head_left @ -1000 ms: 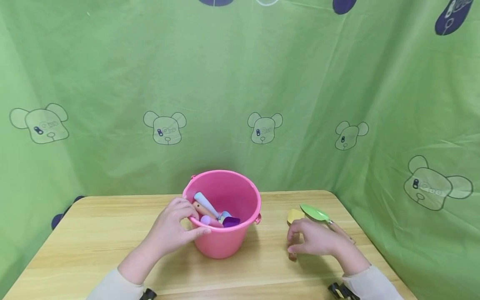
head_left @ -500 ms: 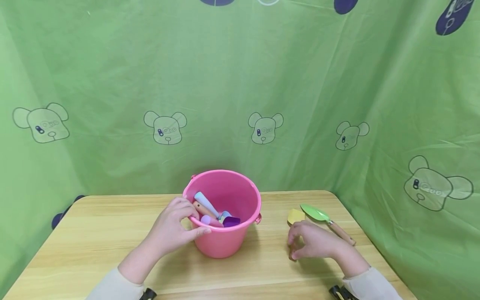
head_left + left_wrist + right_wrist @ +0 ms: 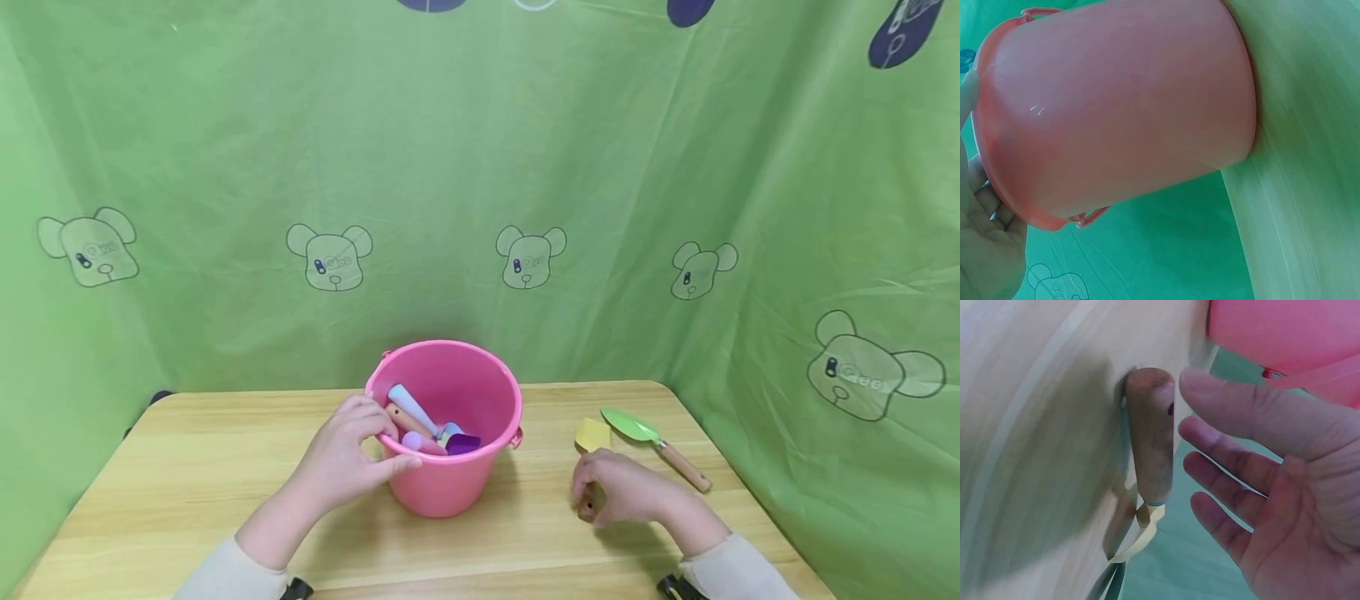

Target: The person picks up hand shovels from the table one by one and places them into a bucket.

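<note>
I see a person working at a wooden tabletop (image 3: 210, 487). Left hand (image 3: 337, 454) grips the rim of a pink bucket (image 3: 442, 487) on its left near side, fingers hooked over the edge, thumb against the outer wall. Bucket stands upright near the middle of the tabletop. Inside it: a light blue handle (image 3: 407, 403), a wooden handle (image 3: 396, 412) next to it, a pink piece with a lilac end (image 3: 414, 442), a dark purple piece (image 3: 462, 444); deeper bits too jumbled to name.

Right hand (image 3: 628, 492) is at the handle of a yellow-headed tool (image 3: 592, 434), which lies on the tabletop to the right of the bucket, head pointing away from the person. That hand is loosely spread, thumb apart from fingers, holding nothing; right wrist view shows a slim gap between fingertips and the tool's handle, which has a small hole near its end.

Green trowel (image 3: 630, 425) lies just right of the yellow head, slanted, wooden grip toward the near right. Can't tell if the two touch.

Pale sleeves (image 3: 232, 573) on both arms. Green cloth (image 3: 427, 150) with bear-head outlines hangs behind and at the sides.
</note>
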Demonstrator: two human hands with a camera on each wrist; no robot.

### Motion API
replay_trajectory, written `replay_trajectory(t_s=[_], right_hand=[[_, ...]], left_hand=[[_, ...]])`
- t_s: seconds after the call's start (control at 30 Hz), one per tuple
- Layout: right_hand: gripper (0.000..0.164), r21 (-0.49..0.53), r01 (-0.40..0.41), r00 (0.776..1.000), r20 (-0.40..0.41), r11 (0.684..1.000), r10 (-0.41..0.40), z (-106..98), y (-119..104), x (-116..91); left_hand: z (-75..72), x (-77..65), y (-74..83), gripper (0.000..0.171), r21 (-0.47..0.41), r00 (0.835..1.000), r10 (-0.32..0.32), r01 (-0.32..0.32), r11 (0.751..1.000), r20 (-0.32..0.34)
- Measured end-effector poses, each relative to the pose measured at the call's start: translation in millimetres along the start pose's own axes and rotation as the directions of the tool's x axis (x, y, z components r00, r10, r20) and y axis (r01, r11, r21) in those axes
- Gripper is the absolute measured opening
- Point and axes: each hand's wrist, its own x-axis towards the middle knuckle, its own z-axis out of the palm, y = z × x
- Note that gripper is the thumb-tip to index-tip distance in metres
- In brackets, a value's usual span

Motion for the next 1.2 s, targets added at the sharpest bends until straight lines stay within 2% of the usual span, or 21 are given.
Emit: replay_trajectory(t_s=[0.43,0.77,0.93,1.2], right_hand=[[0.037,-0.058,0.002,1.0,-0.007,0.998,-0.002,4,3,1],[0.039,-0.108,0.048,0.998,-0.023,0.993,-0.051,11,8,6],[0.039,-0.1,0.052,0.998,-0.018,0.994,-0.054,15,11,8],[0.035,-0.171,0.095,0.993,-0.047,0.981,-0.105,19,15,11]], left_hand=[[0.3,0.4,-0.4,0.044,0.006,1.0,-0.001,0.001,1.0,0.001],[1.3,0.1,-1.4,0.043,0.009,1.0,0.012,-0.012,1.0,-0.008],[1.8,0.0,-1.5,0.043,0.009,1.0,0.01,-0.01,1.0,-0.005],[2.4,-0.6,-2.4,0.043,0.0,1.0,-0.012,0.012,1.0,0.012]])
